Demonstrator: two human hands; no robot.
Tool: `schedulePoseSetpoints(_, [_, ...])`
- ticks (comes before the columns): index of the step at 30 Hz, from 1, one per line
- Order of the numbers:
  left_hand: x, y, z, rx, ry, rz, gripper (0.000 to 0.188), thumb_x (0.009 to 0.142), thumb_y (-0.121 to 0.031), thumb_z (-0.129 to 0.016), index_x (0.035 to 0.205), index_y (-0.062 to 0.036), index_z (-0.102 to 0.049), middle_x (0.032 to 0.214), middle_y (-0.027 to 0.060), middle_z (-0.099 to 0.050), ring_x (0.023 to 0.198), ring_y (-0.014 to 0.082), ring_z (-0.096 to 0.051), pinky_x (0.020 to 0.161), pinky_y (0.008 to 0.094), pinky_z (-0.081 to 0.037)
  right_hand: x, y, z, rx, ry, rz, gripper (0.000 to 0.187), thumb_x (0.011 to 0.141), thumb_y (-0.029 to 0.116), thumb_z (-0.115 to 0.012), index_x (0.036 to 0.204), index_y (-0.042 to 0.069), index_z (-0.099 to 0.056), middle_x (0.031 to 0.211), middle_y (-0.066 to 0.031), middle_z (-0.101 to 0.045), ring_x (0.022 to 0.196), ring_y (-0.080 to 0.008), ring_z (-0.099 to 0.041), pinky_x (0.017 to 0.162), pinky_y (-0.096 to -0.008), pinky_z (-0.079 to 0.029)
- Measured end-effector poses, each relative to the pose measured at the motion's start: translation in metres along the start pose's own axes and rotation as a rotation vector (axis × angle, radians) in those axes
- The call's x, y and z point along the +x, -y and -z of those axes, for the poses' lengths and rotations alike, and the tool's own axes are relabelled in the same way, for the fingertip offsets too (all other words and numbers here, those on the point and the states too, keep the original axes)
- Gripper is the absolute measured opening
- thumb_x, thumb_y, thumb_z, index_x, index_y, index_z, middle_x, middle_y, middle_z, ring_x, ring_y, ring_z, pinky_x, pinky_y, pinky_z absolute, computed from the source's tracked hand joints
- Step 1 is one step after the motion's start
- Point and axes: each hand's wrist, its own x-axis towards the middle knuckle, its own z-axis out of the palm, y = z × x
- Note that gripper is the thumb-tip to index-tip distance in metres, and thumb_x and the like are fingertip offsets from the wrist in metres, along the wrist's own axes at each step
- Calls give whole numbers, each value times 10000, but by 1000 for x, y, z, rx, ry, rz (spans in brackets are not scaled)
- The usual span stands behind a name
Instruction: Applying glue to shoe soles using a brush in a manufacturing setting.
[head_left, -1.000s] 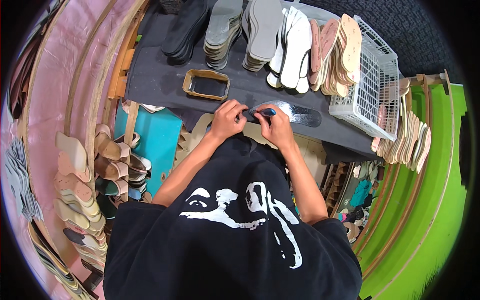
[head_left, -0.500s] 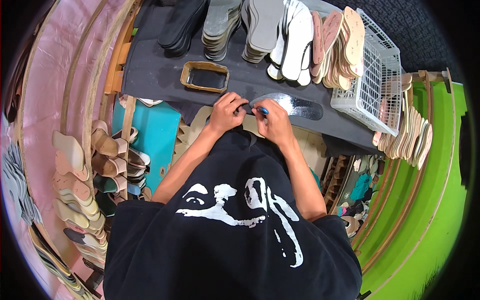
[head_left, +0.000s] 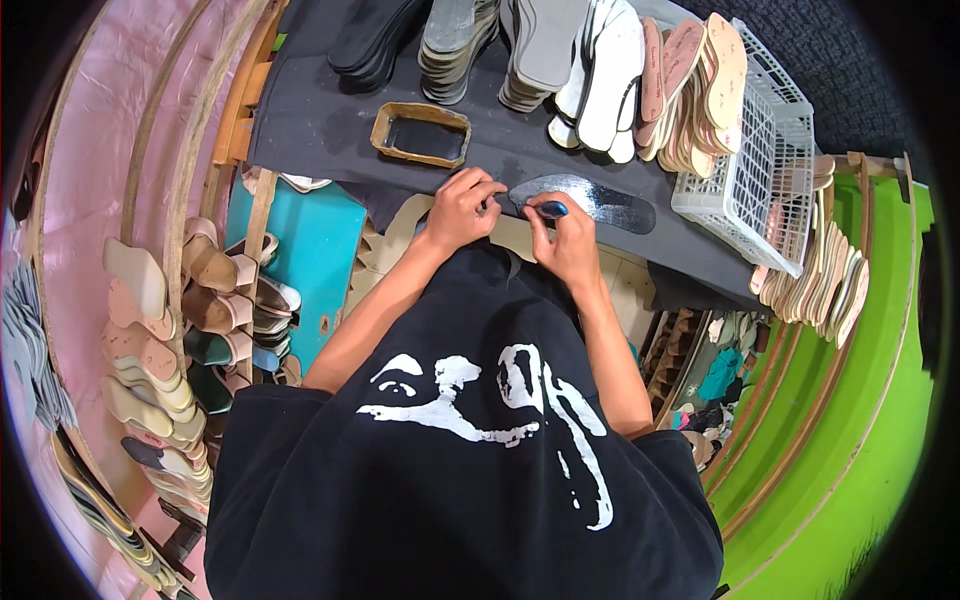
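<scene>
One shiny black insole (head_left: 610, 203) on the counter (head_left: 320, 135), right hand (head_left: 570, 243) beside it, grip clamped on a blue-handled tool (head_left: 552, 209); left hand (head_left: 460, 212) nearby, can't tell its grip tbh.

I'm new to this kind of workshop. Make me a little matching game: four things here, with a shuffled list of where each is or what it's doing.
Things
1. right hand
2. brown open box
3. white plastic basket
4. shiny dark sole-shaped piece

Places or states
A. right of the pinkish and tan soles
B. flat on the dark cloth, near the fingers
C. gripping a blue-ended item
D. below the black stack in the picture

Pairs: 1-C, 2-D, 3-A, 4-B
</scene>
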Motion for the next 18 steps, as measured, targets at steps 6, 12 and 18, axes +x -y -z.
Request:
schedulePoseSetpoints(6, [2,-5,2,-7,5,45,309,755,66,-704,1026,-52,-796,869,71,-680,677,221,-640,611,348,-548,13,1,-15,-2,-15,68,205,855,-28,-813,995,-2,-665,895,-150,-698,781,-374,-655,710,-438,-536])
schedulePoseSetpoints(12, [6,-7,0,51,14,-32,349,770,53,-685,1073,-67,-811,876,77,-674,707,254,-641,663,375,-558,7,0,-12,6,-57,-21,155,894,-34,-794,998,-13,-681,923,-157,-727,811,-355,-715,711,-415,-572])
schedulePoseSetpoints(18, [4,-7,3,70,40,-27,358,773,39,-706,1088,-85,-823,884,67,-671,728,246,-629,650,371,-556,-10,-20,13,-19,-289,-222,92,954,59,-782,980,-12,-729,896,-162,-767,780,-309,-769,708,-375,-586])
